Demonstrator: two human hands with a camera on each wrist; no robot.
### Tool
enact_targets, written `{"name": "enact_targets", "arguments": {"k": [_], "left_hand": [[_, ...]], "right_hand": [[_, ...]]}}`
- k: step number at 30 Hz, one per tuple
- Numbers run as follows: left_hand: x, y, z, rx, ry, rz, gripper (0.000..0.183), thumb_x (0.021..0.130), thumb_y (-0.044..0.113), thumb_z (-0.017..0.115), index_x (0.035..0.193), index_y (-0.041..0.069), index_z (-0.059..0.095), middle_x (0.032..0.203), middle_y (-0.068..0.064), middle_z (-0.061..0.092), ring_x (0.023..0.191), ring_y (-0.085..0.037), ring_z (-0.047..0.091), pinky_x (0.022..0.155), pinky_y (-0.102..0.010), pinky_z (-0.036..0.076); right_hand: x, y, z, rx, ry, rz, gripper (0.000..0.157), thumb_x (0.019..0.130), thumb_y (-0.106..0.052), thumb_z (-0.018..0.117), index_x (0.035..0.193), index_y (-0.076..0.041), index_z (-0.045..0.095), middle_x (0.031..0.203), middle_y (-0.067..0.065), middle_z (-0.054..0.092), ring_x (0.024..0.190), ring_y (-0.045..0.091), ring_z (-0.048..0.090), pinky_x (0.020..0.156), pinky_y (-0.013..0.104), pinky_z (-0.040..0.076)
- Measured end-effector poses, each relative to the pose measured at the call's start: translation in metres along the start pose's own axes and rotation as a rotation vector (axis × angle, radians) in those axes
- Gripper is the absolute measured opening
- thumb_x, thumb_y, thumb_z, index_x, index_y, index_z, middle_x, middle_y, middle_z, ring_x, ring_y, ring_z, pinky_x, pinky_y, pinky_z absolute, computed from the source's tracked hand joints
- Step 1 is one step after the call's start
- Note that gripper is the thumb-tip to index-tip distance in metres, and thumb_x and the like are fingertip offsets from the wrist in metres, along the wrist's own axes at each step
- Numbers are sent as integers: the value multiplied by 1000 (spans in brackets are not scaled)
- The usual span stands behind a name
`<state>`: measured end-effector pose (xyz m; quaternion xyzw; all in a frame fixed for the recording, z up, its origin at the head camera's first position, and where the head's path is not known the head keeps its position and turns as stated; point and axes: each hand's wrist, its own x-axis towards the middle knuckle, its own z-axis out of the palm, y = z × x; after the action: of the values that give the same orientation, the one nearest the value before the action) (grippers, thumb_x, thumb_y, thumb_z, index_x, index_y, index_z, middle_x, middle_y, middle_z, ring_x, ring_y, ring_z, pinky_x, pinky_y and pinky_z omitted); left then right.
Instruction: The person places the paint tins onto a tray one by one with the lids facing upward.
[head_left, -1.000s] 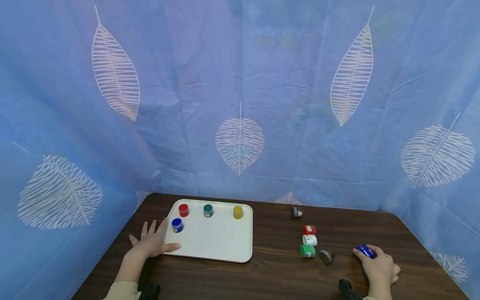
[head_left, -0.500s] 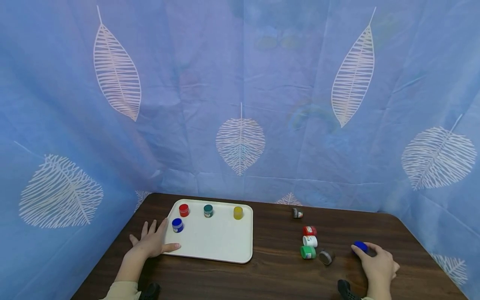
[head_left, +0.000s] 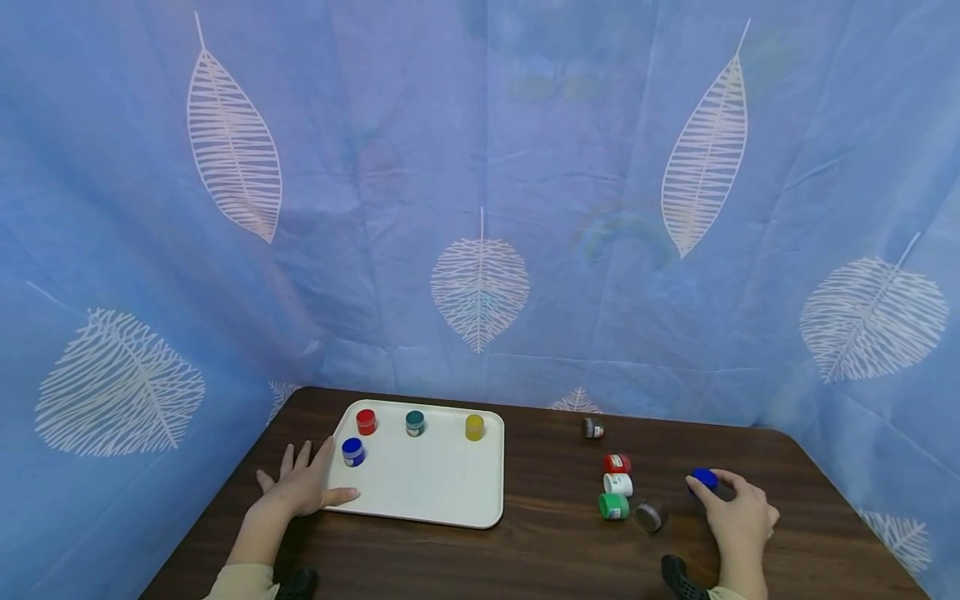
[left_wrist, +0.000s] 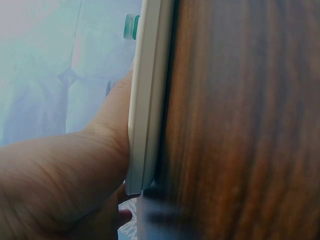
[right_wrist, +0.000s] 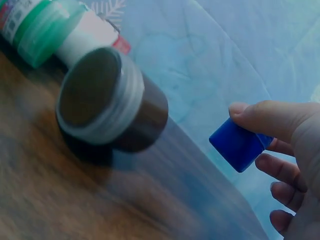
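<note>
Between thumb and fingers my right hand pinches a small blue paint jar, right of the other loose jars. My left hand lies with spread fingers over the left edge of a white tray, its thumb along the near corner. Upright on the tray stand a red jar, a dark green jar, a yellow jar and a second blue jar. In the right wrist view a brown jar lies on its side near the held one.
Right of the tray, a red jar, a white jar and a green jar lie in a row on the dark wooden table. Behind them lies another dark jar. A blue leaf-print cloth hangs behind.
The blue jar in my right hand has turned from lying sideways to lid-up, and the hand has moved slightly left and away from me. My left hand stays on the tray.
</note>
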<state>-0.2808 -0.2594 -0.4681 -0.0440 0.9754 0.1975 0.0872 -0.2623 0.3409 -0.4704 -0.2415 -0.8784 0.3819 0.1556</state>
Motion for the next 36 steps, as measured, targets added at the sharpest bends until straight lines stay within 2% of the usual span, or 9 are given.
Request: {"name": "enact_targets", "arguments": {"k": [13, 22, 36], "left_hand": [[-3, 1, -2, 7, 3, 8, 123, 68, 75, 68, 155, 5, 18, 154, -40, 10, 141, -61, -4, 96, -87, -5], [-2, 0, 0, 1, 5, 4, 124, 68, 76, 68, 155, 4, 16, 155, -40, 9, 141, -61, -5, 96, -87, -7], [1, -1, 2, 39, 13, 1, 125, 65, 80, 65, 155, 4, 19, 154, -39, 12, 141, -61, -3, 96, -86, -5]], "right_hand": [[-10, -36, 8, 12, 83, -188, 52, 90, -31, 70, 126, 3, 55, 136, 33, 43, 123, 52, 28, 99, 67, 20], [-16, -69, 20, 18, 81, -311, 50, 87, -29, 74, 123, 3, 58, 134, 31, 45, 125, 52, 28, 101, 69, 19], [-30, -105, 34, 28, 38, -410, 47, 86, -29, 76, 121, 0, 62, 133, 26, 48, 124, 47, 31, 104, 66, 22]]}}
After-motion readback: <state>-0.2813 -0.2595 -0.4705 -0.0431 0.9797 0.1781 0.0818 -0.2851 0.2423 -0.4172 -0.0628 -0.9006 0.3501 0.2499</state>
